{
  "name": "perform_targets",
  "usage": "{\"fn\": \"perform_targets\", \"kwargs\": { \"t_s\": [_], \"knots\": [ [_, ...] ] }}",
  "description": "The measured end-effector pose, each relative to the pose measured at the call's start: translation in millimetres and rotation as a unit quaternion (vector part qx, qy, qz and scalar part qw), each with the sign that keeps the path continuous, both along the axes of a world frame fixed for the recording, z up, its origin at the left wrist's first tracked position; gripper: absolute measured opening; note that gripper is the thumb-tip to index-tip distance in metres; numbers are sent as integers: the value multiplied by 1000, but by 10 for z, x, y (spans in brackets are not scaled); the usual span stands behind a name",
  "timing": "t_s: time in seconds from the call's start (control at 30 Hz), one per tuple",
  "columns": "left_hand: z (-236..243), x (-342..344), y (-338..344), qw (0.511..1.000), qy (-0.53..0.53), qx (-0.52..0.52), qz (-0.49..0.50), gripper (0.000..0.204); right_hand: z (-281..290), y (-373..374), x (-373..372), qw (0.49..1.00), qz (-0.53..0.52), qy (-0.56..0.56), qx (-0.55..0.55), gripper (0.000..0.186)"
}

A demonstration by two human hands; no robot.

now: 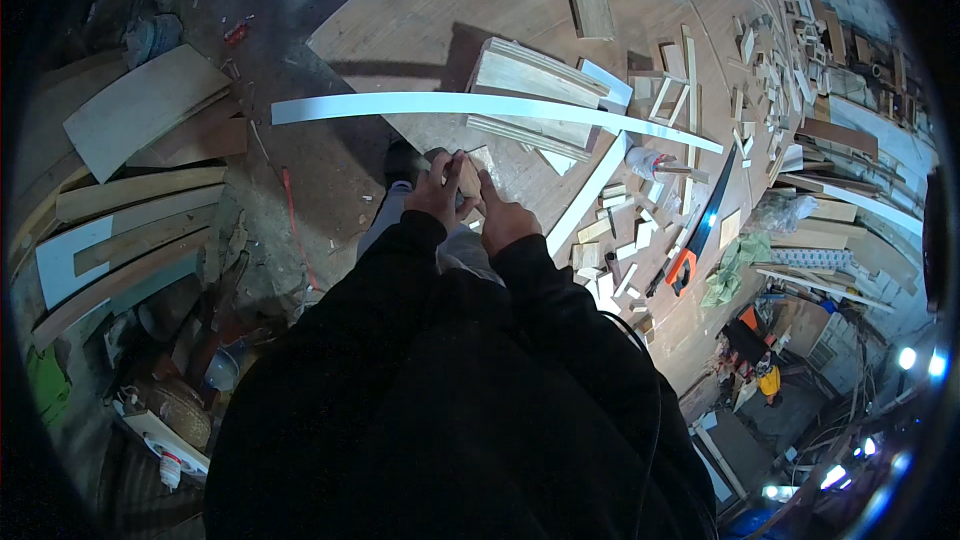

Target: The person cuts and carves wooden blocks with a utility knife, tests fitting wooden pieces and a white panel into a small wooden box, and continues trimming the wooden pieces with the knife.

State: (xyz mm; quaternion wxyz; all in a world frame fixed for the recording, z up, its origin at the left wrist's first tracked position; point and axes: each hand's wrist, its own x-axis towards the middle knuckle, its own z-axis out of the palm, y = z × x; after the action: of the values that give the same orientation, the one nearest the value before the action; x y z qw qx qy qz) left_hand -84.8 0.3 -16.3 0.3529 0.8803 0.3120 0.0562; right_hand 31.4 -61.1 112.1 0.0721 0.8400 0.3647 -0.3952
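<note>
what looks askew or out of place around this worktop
Mainly the long white strip: it lies askew across the stacked boards, its left end jutting past the edge of the brown worktop. The handsaw also lies with its blade bare near scattered offcuts, which looks untidy.

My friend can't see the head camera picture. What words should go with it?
A person's left hand and right hand meet at a small wood piece by a brown table, seen from above. On the table are boards, wood scraps and an orange-handled saw, and a long white strip stretches across the boards.
</note>
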Motion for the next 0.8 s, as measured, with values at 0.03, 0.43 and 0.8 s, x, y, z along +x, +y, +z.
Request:
{"fn": "perform_targets", "kwargs": {
  "t_s": [0.03,0.43,0.8],
  "knots": [
    [-8,-7,-2,1000,0,-1,-1,92,-18,19,-12,1000,7,-12,0,63],
    [-112,38,-24,996,-60,63,22,85,87,-517,-88,997,-32,15,-68,67],
    [-32,-9,-58,998,-57,16,22,87,159,-399,40,998,-35,9,54,65]
  ]
}}
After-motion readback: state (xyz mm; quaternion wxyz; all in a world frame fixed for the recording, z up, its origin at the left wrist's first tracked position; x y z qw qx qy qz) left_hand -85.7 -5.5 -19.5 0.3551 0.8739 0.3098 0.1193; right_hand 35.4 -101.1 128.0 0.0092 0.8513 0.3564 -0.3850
